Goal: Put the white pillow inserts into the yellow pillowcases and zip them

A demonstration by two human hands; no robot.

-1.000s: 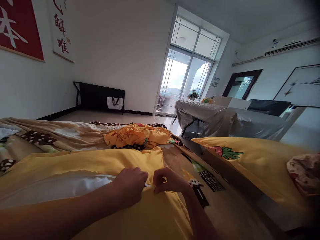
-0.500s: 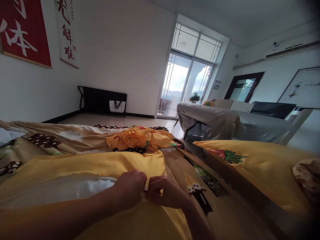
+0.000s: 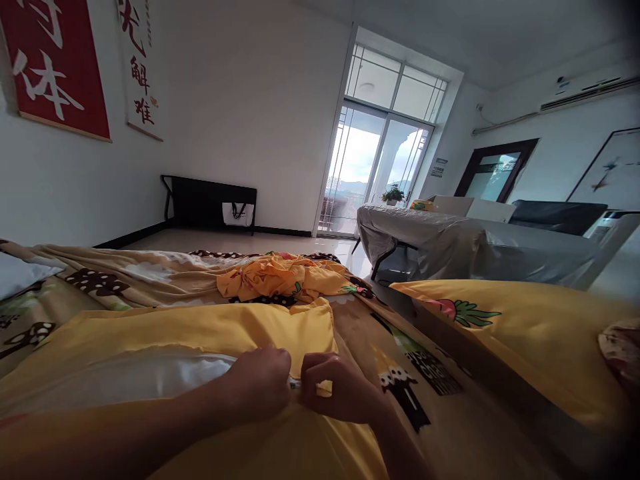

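Observation:
A yellow pillowcase lies across the bed in front of me, and a white pillow shows through its open slit. My left hand pinches the pillowcase edge at the right end of that opening. My right hand is closed on the same edge, right beside the left one. A small pale zipper part shows between the two hands; I cannot tell which hand holds it.
A beige printed blanket covers the bed, with crumpled yellow cloth on it. A second yellow pillow lies at the right. Beyond stand a covered table, a black bench and a glass balcony door.
My right hand has closed in on my left hand; a second ago there was a gap between them. The camera has tilted a little.

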